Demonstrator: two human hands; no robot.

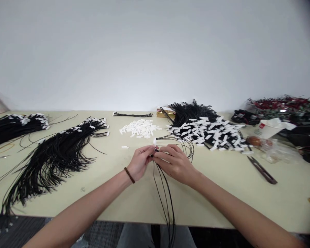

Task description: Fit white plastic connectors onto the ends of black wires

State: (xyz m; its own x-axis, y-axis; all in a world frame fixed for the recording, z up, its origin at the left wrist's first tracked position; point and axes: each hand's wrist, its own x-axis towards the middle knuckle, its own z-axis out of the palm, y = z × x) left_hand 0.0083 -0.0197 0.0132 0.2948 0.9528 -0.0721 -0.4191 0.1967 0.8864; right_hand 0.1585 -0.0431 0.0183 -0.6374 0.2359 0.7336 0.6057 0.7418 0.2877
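Observation:
At the middle of the table, my left hand [141,159] pinches a small white connector [155,141] that shows just above the fingertips. Against it, my right hand [175,162] is closed on black wires [165,189], which hang below both hands past the table's front edge. More thin black wires [189,146] loop out to the right behind my right hand. Exactly where wire and connector meet is hidden by the fingers. Behind the hands lies a pile of loose white connectors [140,128], with a single connector [125,147] apart from it.
Bundles of black wires with white ends [59,155] cover the left side. A heap of wired connectors [209,134] lies right of centre. Further right are dark snips [262,170], a paper cup [268,128], a plastic bag [281,151] and red-and-black wiring [284,105]. A wall stands behind.

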